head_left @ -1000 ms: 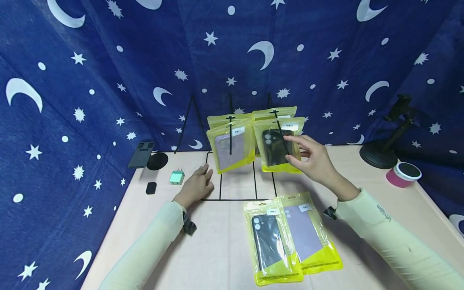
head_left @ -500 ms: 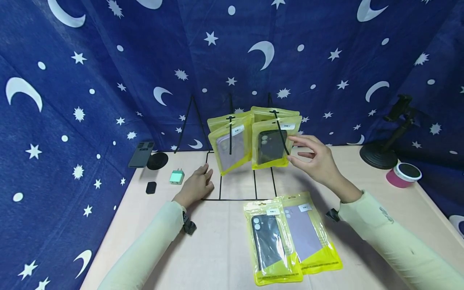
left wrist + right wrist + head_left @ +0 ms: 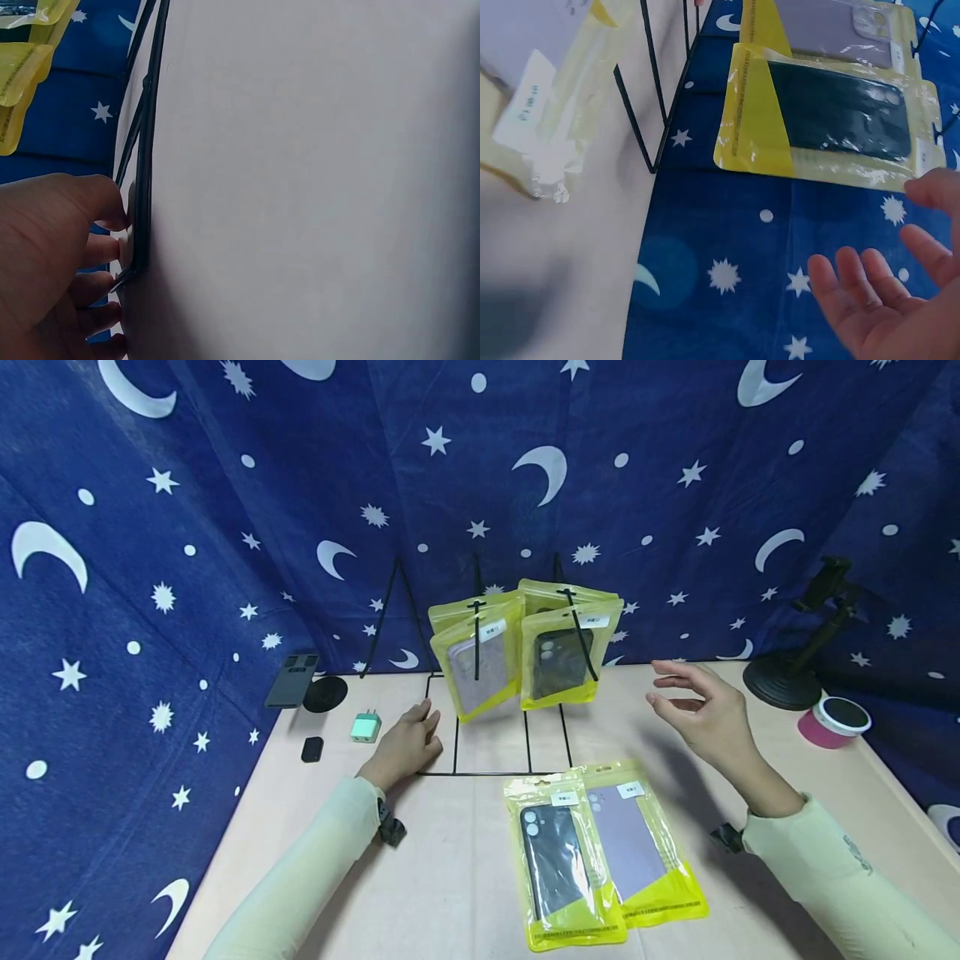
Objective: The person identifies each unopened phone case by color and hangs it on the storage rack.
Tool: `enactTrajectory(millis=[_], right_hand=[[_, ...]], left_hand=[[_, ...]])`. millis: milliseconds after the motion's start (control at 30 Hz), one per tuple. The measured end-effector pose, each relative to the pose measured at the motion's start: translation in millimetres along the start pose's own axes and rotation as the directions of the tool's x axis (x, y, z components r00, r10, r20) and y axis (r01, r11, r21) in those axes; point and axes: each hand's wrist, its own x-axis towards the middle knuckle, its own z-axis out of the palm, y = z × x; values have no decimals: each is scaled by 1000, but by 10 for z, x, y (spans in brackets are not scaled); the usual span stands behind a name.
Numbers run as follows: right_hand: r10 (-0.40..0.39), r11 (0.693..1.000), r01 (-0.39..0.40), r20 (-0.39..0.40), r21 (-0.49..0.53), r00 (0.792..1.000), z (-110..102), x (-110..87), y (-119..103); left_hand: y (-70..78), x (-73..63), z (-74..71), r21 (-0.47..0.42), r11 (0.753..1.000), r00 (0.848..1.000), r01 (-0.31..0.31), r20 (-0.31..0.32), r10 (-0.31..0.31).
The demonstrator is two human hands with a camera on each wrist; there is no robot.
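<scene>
My left hand (image 3: 406,745) holds the left side of the black wire display rack's base (image 3: 491,774); its fingers (image 3: 94,289) curl at the wire near a corner. Purple phone cases in yellow bags (image 3: 480,664) hang on the middle hook. Another hook carries a bagged black phone case (image 3: 561,664) in front, with one more yellow bag (image 3: 540,596) behind it. To the right of the rack, my right hand (image 3: 705,714) is in the air, fingers loosely bent and nothing between them. The right wrist view shows the hanging black case (image 3: 840,112) just beyond the fingertips.
Two bagged phone cases, one black (image 3: 555,852) and one purple (image 3: 630,843), overlap on the table before the rack. A green charger (image 3: 366,727), small black piece (image 3: 312,749) and phone on a stand (image 3: 292,681) lie left. A black holder (image 3: 783,681) and pink-white jar (image 3: 834,722) stand right.
My right hand let go of the front black phone case bag on the right hook and moved away to the right. That bag shifted slightly left and back. My left hand stayed put.
</scene>
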Motion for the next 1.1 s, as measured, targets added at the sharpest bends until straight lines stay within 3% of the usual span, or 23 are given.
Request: enactTrajectory(millis=[200,367,467,567,733,833,867,933,1100], right_hand=[[59,980,-53,26,-191,998,-217,-287,6],[83,932,-25,145,-361,986,-324,-539,44],[130,894,-17,222,-447,966,-337,-682,62],[258,844,-47,327,-534,909,-288,-816,62],[480,758,-91,458,-646,748,-127,-972,71],[550,723,-101,481,-683,682,-42,-1036,77],[566,713,-103,483,-693,668,-18,-1053,76],[575,703,-94,487,-705,657,22,-1084,69],[552,702,-46,501,-711,667,90,-1141,31]], left_hand=[[12,4,0,-1,1000,1000,9,7,-9],[10,2,-1,0,1000,1000,1,-1,-1],[1,-3,-7,1,1000,1000,-8,-3,8],[-8,-8,-19,-5,1000,1000,-8,6,8],[-16,-15,-40,-11,1000,1000,-1,20,1],[-12,-9,-46,-17,1000,999,5,34,-4],[-9,-6,-46,-20,1000,999,7,38,-6],[-4,-4,-43,-20,1000,999,11,45,-10],[9,-2,-38,-11,1000,999,8,33,-8]])
